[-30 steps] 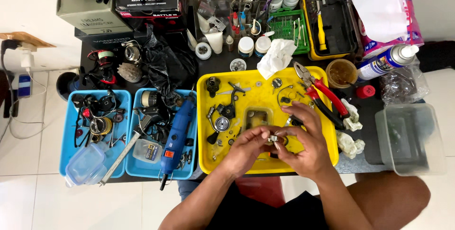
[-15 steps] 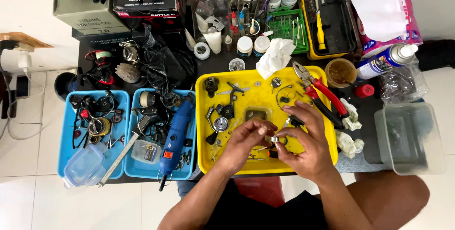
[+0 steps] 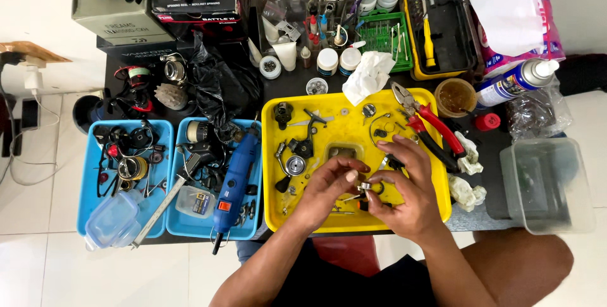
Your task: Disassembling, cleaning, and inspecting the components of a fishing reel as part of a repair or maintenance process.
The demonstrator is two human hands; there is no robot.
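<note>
Small metal ring part [image 3: 365,186], shiny and round, sits pinched between my two hands over the near half of the yellow tray [image 3: 436,209]; it is too small for me to make out more than a silver rim. Going from the left: a blue bin [image 3: 85,209] holds dark reel parts and a clear lidded plastic box [image 3: 112,220]. Just beside it a second blue bin [image 3: 190,226] carries a blue rotary tool [image 3: 234,180], long and cylindrical, its tip poking over the near rim. A crumpled black plastic bag [image 3: 218,85] lies behind the two bins. Then comes the tray, smooth glossy plastic, scattered with small dark and chromed pieces. My left hand [image 3: 329,187] comes in from below, fingertips closed on the ring's left side. My right hand [image 3: 404,193] meets it, fingers curled around the ring's right side; the palm hides whatever dark piece lies under it, so I cannot tell its shape. Red-handled pliers [image 3: 433,131] rest across the tray's right rim. A wadded white tissue [image 3: 368,76] touches the tray's far edge. Far right stands a clear plastic tub [image 3: 547,184], cloudy, its contents hard to read
</note>
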